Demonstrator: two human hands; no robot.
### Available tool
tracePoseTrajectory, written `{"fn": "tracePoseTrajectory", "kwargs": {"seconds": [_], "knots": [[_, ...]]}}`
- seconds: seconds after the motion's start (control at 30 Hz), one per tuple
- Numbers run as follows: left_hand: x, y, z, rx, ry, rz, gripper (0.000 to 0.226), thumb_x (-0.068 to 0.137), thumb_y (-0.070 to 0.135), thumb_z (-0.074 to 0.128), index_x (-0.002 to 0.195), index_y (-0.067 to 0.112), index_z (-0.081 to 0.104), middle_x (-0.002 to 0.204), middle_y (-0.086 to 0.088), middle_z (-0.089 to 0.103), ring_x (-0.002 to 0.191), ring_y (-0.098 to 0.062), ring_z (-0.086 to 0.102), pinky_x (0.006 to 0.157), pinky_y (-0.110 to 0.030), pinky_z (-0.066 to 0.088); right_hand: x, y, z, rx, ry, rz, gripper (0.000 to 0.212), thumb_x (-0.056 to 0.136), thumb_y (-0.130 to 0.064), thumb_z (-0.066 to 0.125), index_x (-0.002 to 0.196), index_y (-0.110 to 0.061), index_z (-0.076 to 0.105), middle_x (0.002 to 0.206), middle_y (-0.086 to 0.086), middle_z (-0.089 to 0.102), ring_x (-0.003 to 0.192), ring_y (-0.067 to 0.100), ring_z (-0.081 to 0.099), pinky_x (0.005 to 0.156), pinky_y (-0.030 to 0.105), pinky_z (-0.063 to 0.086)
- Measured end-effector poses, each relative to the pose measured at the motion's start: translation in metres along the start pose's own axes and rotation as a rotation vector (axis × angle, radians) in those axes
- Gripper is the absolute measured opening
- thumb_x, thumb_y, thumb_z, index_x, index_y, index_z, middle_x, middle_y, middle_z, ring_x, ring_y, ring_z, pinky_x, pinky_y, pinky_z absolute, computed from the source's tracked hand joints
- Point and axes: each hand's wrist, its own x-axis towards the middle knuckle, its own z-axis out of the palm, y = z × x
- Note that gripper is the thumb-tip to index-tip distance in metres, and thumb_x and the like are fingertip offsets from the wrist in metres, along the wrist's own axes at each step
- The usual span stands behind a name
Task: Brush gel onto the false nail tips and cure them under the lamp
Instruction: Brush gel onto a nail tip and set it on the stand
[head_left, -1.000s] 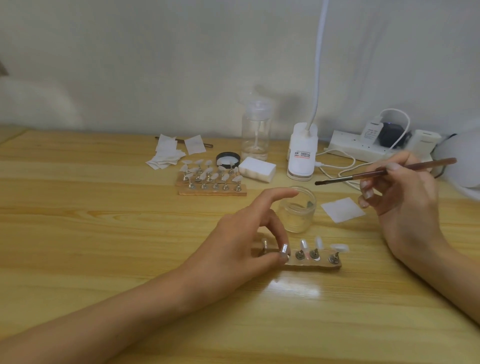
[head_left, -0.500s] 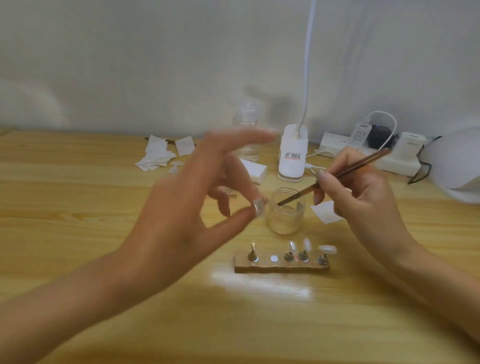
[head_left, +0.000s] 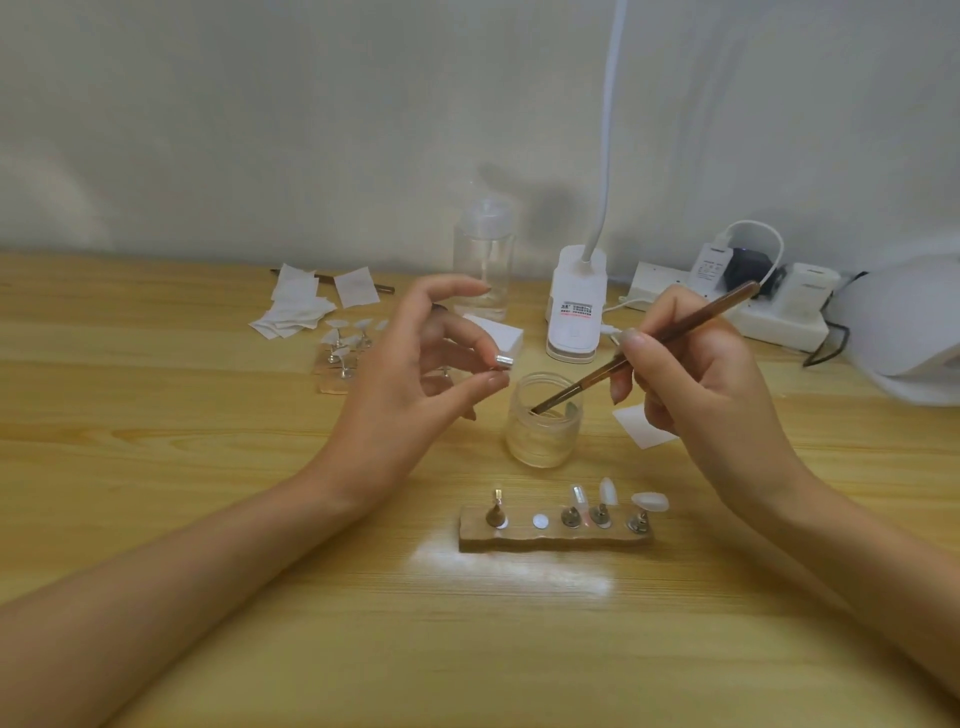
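Observation:
My left hand is raised above the table and pinches a small nail tip stand between thumb and fingers. My right hand grips a brown brush, whose bristles dip into the open glass gel jar. In front of the jar lies a wooden holder strip with several metal stands. Three of them carry false nail tips, and one white magnet spot on the strip is bare. A white curing lamp sits at the far right edge.
A second wooden rack of nail tips stands behind my left hand, beside a pile of white wipes. A clear pump bottle, a white clip lamp base, a power strip and a white pad stand around the jar.
My left hand lifted one stand off the wooden strip and raised it. My right hand brought the brush down from the right and put its tip into the jar.

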Motion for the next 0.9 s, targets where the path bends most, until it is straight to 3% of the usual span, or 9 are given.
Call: {"fn": "tracePoseTrajectory", "kwargs": {"seconds": [0.17, 0.37, 0.5, 0.7, 0.9], "knots": [[-0.001, -0.005, -0.003, 0.064, 0.018, 0.013, 0.052, 0.087, 0.009, 0.077, 0.128, 0.028, 0.052, 0.088, 0.008, 0.069, 0.092, -0.013, 0.069, 0.065, -0.033, 0.056, -0.001, 0.004, 0.002, -0.044, -0.060, 0.008, 0.019, 0.101, -0.008, 0.051, 0.083, -0.014, 0.050, 0.064, 0.000, 0.061, 0.055, 0.001, 0.053, 0.056, 0.008, 0.040], [-0.002, -0.008, -0.003, 0.062, 0.001, 0.023, 0.055, 0.085, 0.004, 0.078, 0.127, 0.030, 0.053, 0.084, 0.007, 0.068, 0.088, -0.010, 0.068, 0.063, -0.023, 0.054, -0.003, 0.005, 0.006, -0.040, -0.092, 0.038, 0.018, 0.101, -0.007, 0.052, 0.084, -0.011, 0.051, 0.064, 0.002, 0.062, 0.053, 0.000, 0.053, 0.055, 0.007, 0.039], [-0.003, -0.009, -0.003, 0.082, -0.026, 0.025, 0.058, 0.085, 0.003, 0.078, 0.128, 0.032, 0.053, 0.083, 0.010, 0.068, 0.087, -0.008, 0.069, 0.065, -0.024, 0.055, -0.004, 0.007, 0.006, -0.014, -0.086, 0.074, 0.016, 0.100, -0.013, 0.053, 0.084, -0.012, 0.050, 0.065, 0.003, 0.062, 0.051, 0.001, 0.048, 0.048, 0.013, 0.035], [-0.003, -0.008, -0.004, 0.102, -0.043, -0.002, 0.059, 0.084, 0.004, 0.079, 0.130, 0.032, 0.053, 0.083, 0.010, 0.070, 0.087, -0.008, 0.070, 0.071, -0.034, 0.059, -0.008, 0.009, 0.001, 0.180, 0.092, 0.086, 0.017, 0.091, -0.029, 0.055, 0.084, -0.014, 0.050, 0.064, 0.003, 0.060, 0.047, 0.006, 0.040, 0.042, 0.016, 0.032], [-0.004, -0.007, -0.002, 0.107, -0.049, -0.008, 0.058, 0.085, 0.005, 0.079, 0.130, 0.032, 0.053, 0.084, 0.009, 0.072, 0.088, -0.010, 0.071, 0.064, -0.024, 0.052, -0.005, 0.016, -0.006, 0.343, 0.188, 0.226, 0.016, 0.085, -0.033, 0.059, 0.081, -0.021, 0.049, 0.066, 0.001, 0.063, 0.050, 0.007, 0.042, 0.042, 0.017, 0.030]]}}
